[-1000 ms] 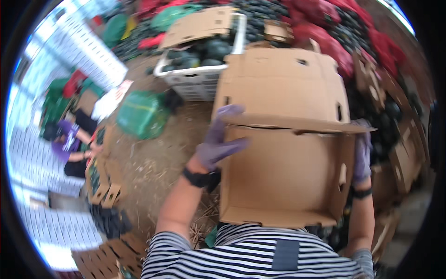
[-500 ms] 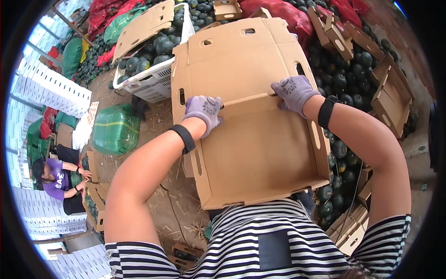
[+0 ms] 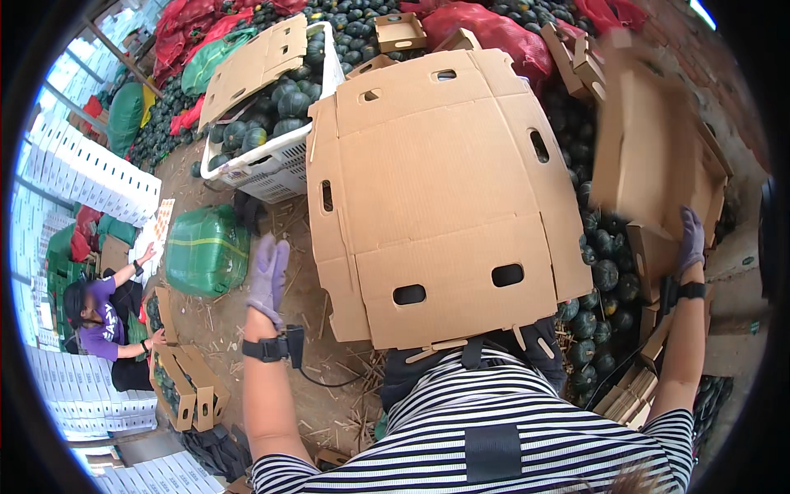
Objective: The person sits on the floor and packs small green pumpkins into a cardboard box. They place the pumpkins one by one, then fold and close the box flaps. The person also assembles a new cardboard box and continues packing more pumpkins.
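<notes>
In front of me lies a flat, unfolded brown cardboard box blank (image 3: 448, 239) with oval hand holes, its near edge against my waist. My left hand (image 3: 268, 276), in a light purple glove, is raised to the left of the blank with its fingers stretched and nothing in them. To the right, my gloved right hand (image 3: 692, 237) has its fingers extended upward. Just above it is a motion-blurred cardboard tray (image 3: 643, 136), tilted over the dark green squashes (image 3: 605, 276); the fingertips are close to its lower edge, and contact is unclear.
A white plastic crate (image 3: 284, 156) full of squashes stands at the far left. Near it is a green wrapped bundle (image 3: 206, 251). At left a person in purple (image 3: 103, 317) sits by cardboard boxes (image 3: 188, 383) and stacked white cartons (image 3: 90, 156). Red mesh sacks (image 3: 485, 37) lie behind.
The folded tray has left the blank and moved to the far right. My hands have parted, left hand leftward, right hand rightward. At left, the person in purple has raised an arm.
</notes>
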Demonstrator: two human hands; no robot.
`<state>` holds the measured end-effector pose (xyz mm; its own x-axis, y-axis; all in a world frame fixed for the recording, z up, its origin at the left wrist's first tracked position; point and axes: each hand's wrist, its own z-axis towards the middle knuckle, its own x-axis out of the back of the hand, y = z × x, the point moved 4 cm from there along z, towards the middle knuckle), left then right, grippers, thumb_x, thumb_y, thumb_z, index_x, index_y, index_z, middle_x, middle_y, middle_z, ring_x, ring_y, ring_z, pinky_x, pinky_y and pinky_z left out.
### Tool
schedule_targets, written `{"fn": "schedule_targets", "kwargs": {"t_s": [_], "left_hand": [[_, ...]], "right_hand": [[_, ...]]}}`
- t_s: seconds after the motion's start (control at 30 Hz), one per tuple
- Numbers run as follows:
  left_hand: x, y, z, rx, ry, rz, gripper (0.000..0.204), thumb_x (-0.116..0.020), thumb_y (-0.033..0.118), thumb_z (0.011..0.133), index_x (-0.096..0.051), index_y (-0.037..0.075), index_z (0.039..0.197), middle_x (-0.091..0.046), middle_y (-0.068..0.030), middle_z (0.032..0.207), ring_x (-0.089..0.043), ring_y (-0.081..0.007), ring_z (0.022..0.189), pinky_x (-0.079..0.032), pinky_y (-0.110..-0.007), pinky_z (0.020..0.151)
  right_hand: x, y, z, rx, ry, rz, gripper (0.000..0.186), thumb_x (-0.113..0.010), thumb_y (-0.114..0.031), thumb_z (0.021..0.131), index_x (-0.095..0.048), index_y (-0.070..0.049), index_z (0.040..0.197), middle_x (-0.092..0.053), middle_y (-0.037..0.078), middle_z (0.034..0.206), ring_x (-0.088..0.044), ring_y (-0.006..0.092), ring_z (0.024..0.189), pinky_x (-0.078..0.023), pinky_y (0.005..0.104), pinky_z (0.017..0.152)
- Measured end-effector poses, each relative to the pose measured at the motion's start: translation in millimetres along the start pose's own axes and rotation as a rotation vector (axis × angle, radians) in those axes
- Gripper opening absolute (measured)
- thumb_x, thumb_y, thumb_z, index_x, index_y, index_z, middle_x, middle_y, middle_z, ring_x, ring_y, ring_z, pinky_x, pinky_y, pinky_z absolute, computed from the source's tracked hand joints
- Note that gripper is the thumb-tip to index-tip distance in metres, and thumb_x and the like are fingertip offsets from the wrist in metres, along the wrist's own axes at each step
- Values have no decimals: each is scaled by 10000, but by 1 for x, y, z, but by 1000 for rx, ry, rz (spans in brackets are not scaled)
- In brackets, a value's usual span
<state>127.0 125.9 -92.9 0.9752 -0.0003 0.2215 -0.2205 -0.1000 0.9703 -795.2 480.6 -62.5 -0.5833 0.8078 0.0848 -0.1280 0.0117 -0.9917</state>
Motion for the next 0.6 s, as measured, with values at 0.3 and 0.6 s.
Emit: {"fn": "schedule_targets", "kwargs": {"t_s": [0.3,0.6], "left_hand": [[-108,1,-38,392,-218,-329,805,-567,581,1001,-399,-9,1521,-493,-135,1514,-526,-279,1327,-456,-399,1068],[-109,18,-66,259,-96,-809,778,-622,349,1042,-218,-18,1596,-479,-165,1494,-494,-223,1347,-385,-313,1136]], "right_hand": [[-346,-64,-145,-102,-579,-429,795,-640,-456,984,-304,-101,1610,-397,176,1567,-444,281,1407,-345,382,1168],[-317,-78,-128,21,-473,-334,505,-619,-310,1026,-561,28,1396,-596,117,1382,-554,197,1251,-437,314,1057]]}}
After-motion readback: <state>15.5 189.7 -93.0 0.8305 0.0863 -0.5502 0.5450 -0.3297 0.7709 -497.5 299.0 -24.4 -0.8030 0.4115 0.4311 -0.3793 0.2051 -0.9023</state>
